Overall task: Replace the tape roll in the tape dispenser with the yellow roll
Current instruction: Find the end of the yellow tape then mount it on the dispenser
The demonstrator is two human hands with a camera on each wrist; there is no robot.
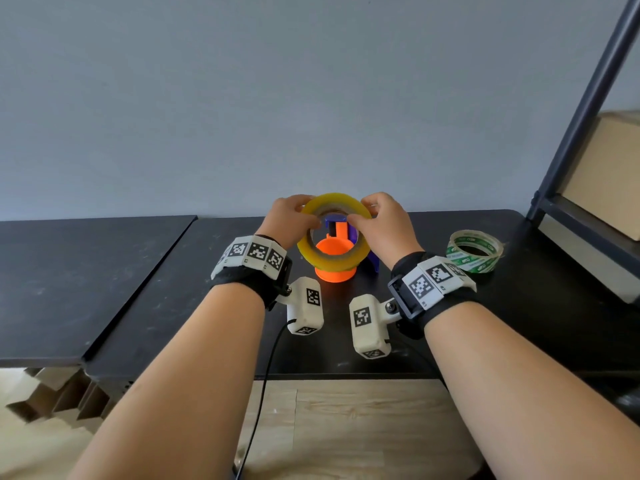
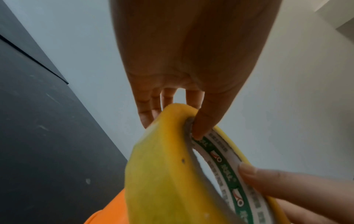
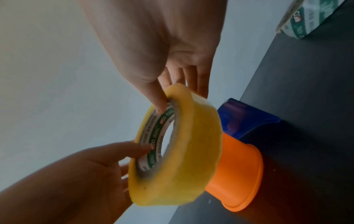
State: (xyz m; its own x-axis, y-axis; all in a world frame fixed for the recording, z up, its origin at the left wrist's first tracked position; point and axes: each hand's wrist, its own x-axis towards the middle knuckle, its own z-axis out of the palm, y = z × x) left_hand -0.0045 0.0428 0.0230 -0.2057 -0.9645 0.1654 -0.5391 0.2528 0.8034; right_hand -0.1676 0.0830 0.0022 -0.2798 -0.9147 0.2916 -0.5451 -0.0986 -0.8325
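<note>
Both hands hold the yellow tape roll [image 1: 313,249] tilted over the dispenser's orange hub [image 1: 335,271]. My left hand [image 1: 304,216] pinches the roll's left side, thumb inside the core and fingers behind. My right hand [image 1: 363,216] pinches the right side the same way. The dispenser's blue frame [image 1: 373,261] stands behind and to the right of the hub. In the right wrist view the yellow roll [image 3: 195,144] sits against the open end of the orange hub [image 3: 241,174], beside the blue frame [image 3: 241,118]. The left wrist view shows the yellow roll [image 2: 159,174] close up.
A nearly clear roll with a green printed core [image 1: 474,251] lies flat on the black table [image 1: 173,289] to the right of the dispenser. A dark shelf frame [image 1: 581,133] with a cardboard box stands at the far right. A second black tabletop [image 1: 69,271] adjoins on the left.
</note>
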